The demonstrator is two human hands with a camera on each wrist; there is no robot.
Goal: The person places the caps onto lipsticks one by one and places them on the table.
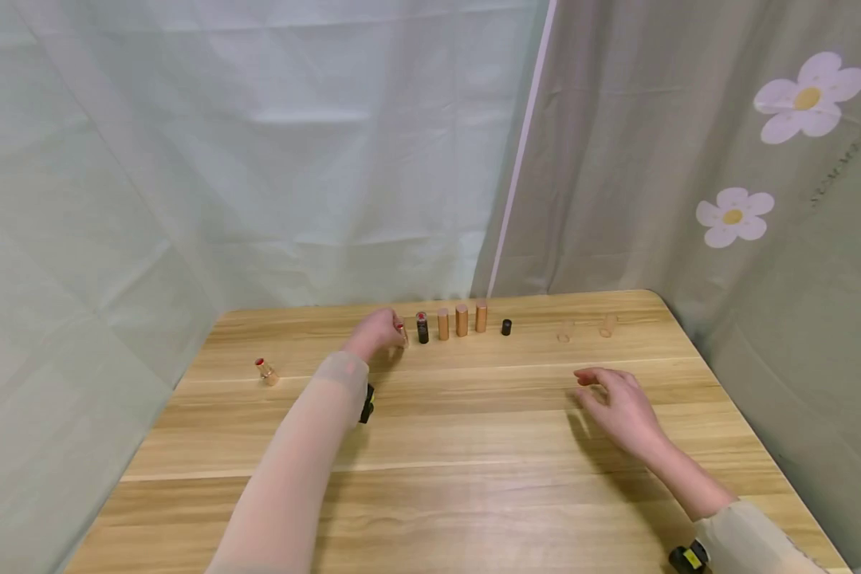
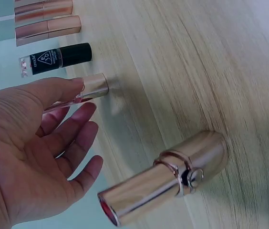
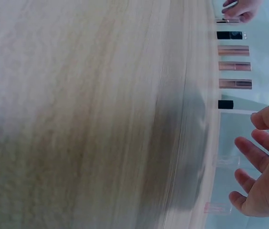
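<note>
My left hand [image 1: 379, 331] is at the left end of a row of lipsticks. Its thumb and a finger pinch a lipstick with a gold base [image 2: 95, 86], which stands upright on the table; the fingers hide part of it. Just right of it stands a black lipstick [image 1: 422, 328] with white print and a red top. Apart at the left, a gold lipstick with a ring on its side [image 2: 187, 167] stands uncapped, its red tip showing. Over the right part of the table hovers my right hand [image 1: 620, 406], fingers loosely bent and holding nothing.
Three rose-gold tubes [image 1: 461, 320] continue the row, followed by a small black cap [image 1: 506, 328]. Two clear caps [image 1: 564, 332] stand farther right, hard to make out. Behind the wooden table [image 1: 445, 510] hang pale curtains [image 1: 373, 159].
</note>
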